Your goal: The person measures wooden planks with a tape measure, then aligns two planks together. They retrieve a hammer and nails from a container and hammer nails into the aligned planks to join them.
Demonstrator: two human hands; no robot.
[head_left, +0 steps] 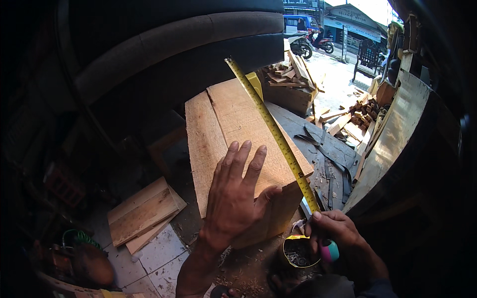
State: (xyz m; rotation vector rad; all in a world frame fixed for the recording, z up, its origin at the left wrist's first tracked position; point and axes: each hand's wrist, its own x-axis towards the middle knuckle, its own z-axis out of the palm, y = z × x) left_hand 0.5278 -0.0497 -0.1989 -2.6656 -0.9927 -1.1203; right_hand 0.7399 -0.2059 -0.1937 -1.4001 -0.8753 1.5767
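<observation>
Taking the middle of the picture, a pale wooden box [248, 119] stands with its plank top up, a dark gap running between two planks. Reading a clock face around it (12 being away from the person), the left hand [236, 201] lies at 6 o'clock, palm down over the top with fingers spread. Between 4 and 5 the right hand [335, 228] grips a tape measure [273, 126], its case [329, 251] pink and teal. The yellow blade runs along the box's right side and ends past the far edge, toward 12; it seems to lie against the wood, though contact is hard to judge.

A grey surface [343, 146] with dark straps [318, 136] spreads at 3, loose boards [144, 206] sit at 8 and a dark padded piece [198, 32] rises at 11. Toward 2, sunlit ground opens beyond scrap wood [365, 114].

Around the near edges, room is tight at 5, where a tin [297, 237] of small metal pieces sits just beside the right hand; white floor tiles [161, 251] lie open at 7.
</observation>
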